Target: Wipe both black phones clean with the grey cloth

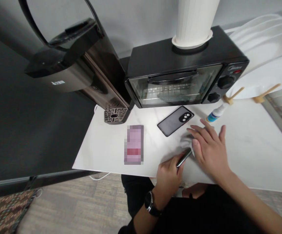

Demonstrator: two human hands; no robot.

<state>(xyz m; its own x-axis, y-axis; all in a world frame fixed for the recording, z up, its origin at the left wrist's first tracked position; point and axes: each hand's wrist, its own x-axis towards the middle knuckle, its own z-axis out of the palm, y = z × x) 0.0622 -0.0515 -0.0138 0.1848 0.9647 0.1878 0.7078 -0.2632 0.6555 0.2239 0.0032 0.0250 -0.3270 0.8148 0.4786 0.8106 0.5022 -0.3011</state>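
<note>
My left hand [169,174], with a watch on the wrist, grips a slim dark phone [184,158] by its side, and the phone is tilted so that mostly its shiny edge shows. Over the phone's far end lies my right hand [211,151], pressing a thin grey cloth [186,142] against it. The right fingers are partly spread, and much of the cloth is hidden beneath them. Just beyond the hands, a clear phone case [175,122] with a black rim rests on the white table [101,146]. Near the right fingertips stands a small spray bottle [215,113] with a blue label.
A flat pixelated pink rectangle [134,144] lies on the table to the left. Behind stand a drinks machine [89,71] and a black toaster oven [180,84] with a white pot [195,22] on top. White plates [265,65] in a wooden rack are at the right.
</note>
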